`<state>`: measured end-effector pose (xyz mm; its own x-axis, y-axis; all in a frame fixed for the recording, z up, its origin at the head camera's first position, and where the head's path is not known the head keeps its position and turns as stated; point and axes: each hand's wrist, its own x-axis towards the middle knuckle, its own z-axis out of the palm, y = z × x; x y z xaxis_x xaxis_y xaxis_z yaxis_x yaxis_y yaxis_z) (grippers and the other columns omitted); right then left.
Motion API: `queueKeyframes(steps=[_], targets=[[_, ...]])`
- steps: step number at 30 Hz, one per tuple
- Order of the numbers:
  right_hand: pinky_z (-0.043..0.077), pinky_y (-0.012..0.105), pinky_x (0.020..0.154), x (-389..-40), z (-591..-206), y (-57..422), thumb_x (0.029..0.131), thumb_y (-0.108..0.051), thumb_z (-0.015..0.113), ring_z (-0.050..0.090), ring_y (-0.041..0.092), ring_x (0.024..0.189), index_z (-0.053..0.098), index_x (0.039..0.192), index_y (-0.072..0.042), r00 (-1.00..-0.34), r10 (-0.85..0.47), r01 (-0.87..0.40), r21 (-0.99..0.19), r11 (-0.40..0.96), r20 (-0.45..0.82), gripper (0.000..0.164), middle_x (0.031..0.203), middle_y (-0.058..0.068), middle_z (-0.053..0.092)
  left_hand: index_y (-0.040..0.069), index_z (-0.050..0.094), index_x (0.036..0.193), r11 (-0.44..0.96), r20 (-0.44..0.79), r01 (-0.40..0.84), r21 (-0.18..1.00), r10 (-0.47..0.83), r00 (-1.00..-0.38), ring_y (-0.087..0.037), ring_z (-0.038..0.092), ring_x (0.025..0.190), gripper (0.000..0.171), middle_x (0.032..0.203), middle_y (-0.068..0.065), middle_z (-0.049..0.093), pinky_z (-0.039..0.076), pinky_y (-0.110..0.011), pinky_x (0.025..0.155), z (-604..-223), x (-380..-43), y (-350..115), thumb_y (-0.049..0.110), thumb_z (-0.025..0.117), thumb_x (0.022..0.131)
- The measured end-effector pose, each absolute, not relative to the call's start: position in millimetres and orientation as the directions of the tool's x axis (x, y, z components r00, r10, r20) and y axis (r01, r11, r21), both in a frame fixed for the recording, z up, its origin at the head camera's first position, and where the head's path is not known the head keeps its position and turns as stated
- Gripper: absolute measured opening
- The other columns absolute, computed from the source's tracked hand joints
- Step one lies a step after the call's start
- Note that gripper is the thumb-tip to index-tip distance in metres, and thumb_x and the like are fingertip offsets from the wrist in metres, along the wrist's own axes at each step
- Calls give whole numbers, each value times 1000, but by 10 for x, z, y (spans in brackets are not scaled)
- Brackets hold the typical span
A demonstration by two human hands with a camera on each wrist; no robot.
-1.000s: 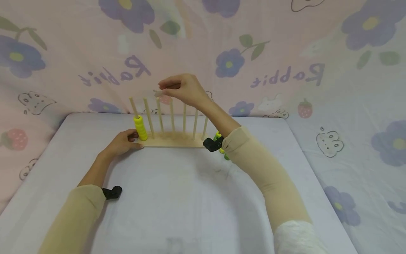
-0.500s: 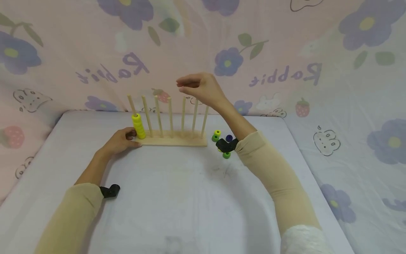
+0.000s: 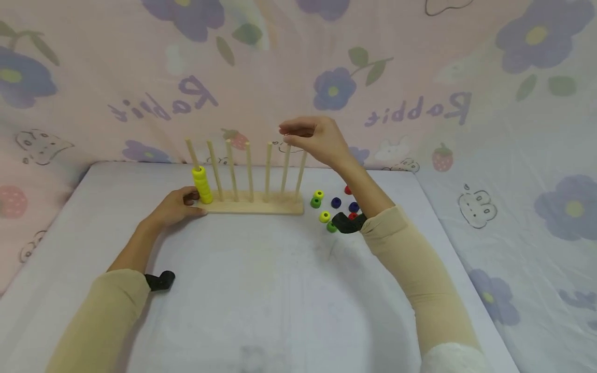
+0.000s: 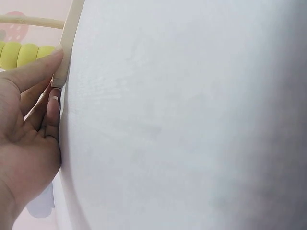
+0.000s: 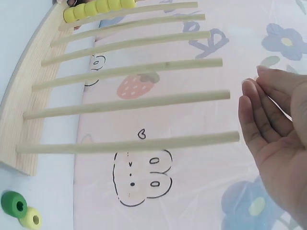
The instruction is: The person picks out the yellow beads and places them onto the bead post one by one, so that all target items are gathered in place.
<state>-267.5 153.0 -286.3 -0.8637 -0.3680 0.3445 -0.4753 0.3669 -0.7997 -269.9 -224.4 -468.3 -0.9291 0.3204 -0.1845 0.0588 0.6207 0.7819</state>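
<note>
A wooden peg rack point(image 3: 254, 209) with a row of upright pegs stands on the table. Yellow beads point(image 3: 202, 185) are stacked on its leftmost peg, and the other pegs are bare. My left hand point(image 3: 174, 207) holds the left end of the base; in the left wrist view its thumb point(image 4: 45, 64) lies along the base's front edge. My right hand point(image 3: 319, 139) is raised near the tops of the rightmost pegs. In the right wrist view its fingers point(image 5: 247, 108) are loosely bent beyond the peg tips, with nothing between them and the thumb.
Right of the rack lie several loose beads, among them a yellow bead point(image 3: 324, 217), a green bead point(image 3: 315, 202), a blue bead point(image 3: 336, 202) and a red bead point(image 3: 348, 190). My right forearm overlaps that area. A patterned cloth point(image 3: 261, 67) hangs behind the table.
My right hand has moved rightward along the peg tops, from the middle pegs toward the right end, uncovering more loose beads. The left hand keeps its hold on the base.
</note>
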Motion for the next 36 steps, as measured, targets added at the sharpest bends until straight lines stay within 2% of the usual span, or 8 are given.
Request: queueKeyframes(steps=[11, 18, 31, 36], targets=[[54, 28, 89, -2524, -3004, 1825, 91, -11, 73, 69, 16, 99, 74, 114, -3, -869, -318, -485, -784, 387, 380, 24, 111, 9, 74, -7, 29, 151, 616, -199, 37, 787, 310, -930, -42, 41, 128, 84, 144, -29, 42, 32, -56, 111, -4703, -2678, -2245, 22, 77, 88], [54, 27, 89, -2419, -3133, 1987, 90, -12, 74, 69, 17, 100, 74, 112, -3, -895, -280, -436, -812, 388, 347, 23, 111, 11, 73, -10, 29, 150, 618, -193, 52, 784, 322, -927, -43, 43, 127, 84, 144, -31, 41, 33, -56, 110, -4709, -2632, -2256, 22, 76, 89], [55, 24, 84, -2214, -3321, 2269, 90, -11, 74, 70, 14, 96, 74, 112, -3, -900, -232, -434, -805, 403, 369, 23, 109, 13, 73, -8, 30, 150, 629, -189, 55, 776, 314, -930, -41, 43, 127, 80, 143, -29, 43, 33, -55, 110, -4703, -2685, -2241, 19, 75, 89], [55, 22, 76, -2154, -3498, 2366, 90, -14, 75, 70, 13, 93, 75, 111, -6, -915, -224, -402, -807, 433, 336, 23, 109, 12, 73, -7, 31, 150, 618, -180, 60, 784, 318, -931, -40, 43, 126, 79, 141, -27, 44, 33, -55, 110, -4710, -2713, -2254, 18, 75, 89]])
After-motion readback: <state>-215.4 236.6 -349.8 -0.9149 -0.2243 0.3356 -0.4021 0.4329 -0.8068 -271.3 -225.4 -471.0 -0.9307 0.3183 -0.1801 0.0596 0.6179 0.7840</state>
